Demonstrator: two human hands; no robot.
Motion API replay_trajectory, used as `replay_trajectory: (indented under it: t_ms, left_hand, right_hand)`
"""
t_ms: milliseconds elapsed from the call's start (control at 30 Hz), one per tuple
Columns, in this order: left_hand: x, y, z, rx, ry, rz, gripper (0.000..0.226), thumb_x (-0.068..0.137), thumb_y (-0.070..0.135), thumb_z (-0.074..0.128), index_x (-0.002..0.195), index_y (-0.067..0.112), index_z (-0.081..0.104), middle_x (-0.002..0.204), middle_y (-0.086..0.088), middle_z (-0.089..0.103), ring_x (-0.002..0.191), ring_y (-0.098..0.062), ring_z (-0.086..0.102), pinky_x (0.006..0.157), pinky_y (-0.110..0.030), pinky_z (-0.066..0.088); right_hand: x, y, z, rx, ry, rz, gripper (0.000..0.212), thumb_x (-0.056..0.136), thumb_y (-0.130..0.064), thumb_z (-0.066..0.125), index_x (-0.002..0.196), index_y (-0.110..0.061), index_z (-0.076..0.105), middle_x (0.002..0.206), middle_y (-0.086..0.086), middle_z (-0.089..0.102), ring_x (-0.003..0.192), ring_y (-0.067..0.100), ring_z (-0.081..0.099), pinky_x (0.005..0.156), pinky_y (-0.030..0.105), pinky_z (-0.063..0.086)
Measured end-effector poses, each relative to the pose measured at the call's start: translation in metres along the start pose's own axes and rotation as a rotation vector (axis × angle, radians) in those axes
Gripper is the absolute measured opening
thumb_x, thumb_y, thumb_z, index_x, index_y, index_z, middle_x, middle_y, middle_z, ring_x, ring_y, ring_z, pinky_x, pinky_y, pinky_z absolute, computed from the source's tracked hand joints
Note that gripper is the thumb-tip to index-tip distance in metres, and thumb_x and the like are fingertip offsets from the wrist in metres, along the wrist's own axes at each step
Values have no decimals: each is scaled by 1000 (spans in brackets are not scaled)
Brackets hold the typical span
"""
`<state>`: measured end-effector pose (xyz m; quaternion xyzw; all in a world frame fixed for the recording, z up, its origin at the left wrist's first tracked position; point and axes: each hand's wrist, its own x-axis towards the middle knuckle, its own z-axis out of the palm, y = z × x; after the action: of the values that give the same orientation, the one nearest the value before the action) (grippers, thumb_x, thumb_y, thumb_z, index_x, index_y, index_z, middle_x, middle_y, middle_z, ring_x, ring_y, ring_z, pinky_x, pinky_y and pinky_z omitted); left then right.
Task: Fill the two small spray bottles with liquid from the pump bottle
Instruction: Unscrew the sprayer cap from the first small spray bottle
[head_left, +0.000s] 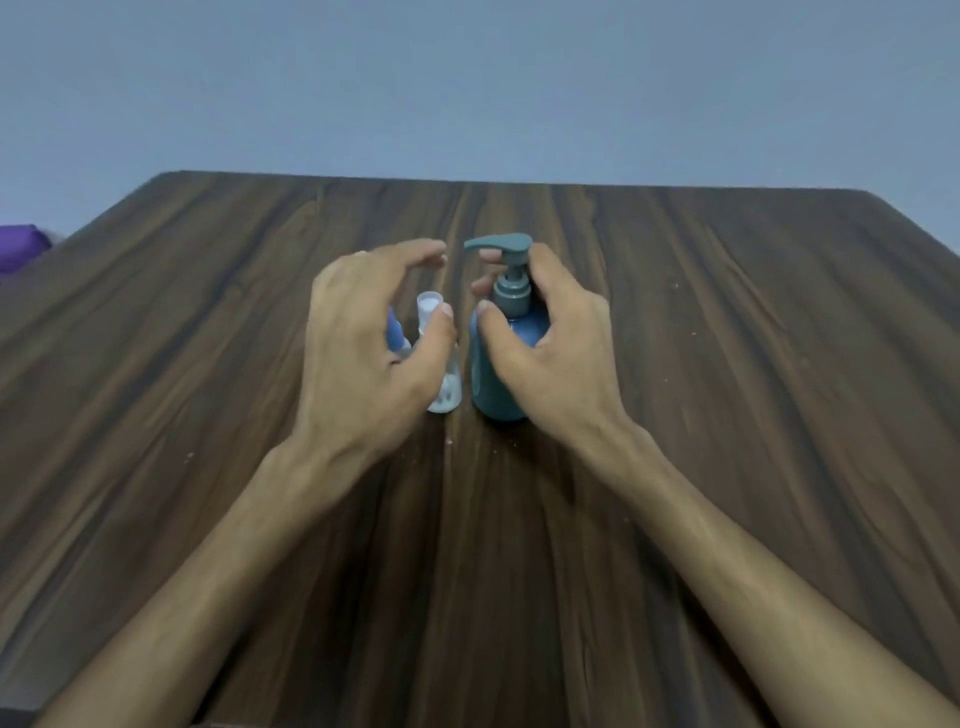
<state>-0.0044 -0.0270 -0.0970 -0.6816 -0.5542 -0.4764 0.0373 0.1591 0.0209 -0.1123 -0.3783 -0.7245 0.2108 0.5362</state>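
The pump bottle (501, 358), blue-grey with its nozzle pointing left, stands upright near the middle of the wooden table (727, 322). Just left of it stands a clear spray bottle (445, 384), cap still on, and left of that a second spray bottle (396, 335) with blue on it, mostly hidden behind the hand.

The right hand (540, 343) curls round the pump bottle, thumb on the near face and fingers behind the neck; it looks like a loose hold, though how firmly it presses cannot be told. The left hand (363, 353) arches open over the two spray bottles, fingers spread and curved, thumb close by the clear one's cap, gripping nothing yet as far as can be seen (contact at the thumb is uncertain).

This looks like the opening step: nothing is uncapped and no filling has begun. The next move likely calls for the left hand to close on a spray bottle, its top to come off, and its mouth to sit under the nozzle.
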Motion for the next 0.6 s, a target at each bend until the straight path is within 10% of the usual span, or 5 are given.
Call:
replay_trajectory:
  t_ms: [267,600]
  left_hand:
    - [9,-17,-10,107,-143,40,31,82,33,67,110,21,73,96,16,68,90,-6,62,123,-51,24]
    - [5,-21,-10,-80,54,35,16,85,30,77,100,24,78,86,12,73,88,3,60,114,-41,32]
  right_hand:
    - [-5,-9,-3,41,97,-19,47,90,-23,71,136,-13,64,118,-7,74,112,5,70,97,22,55]
    - [-11,-17,-12,-5,397,-133,29,92,-20,64,114,-5,73,108,2,75,99,18,71,85,38,58]
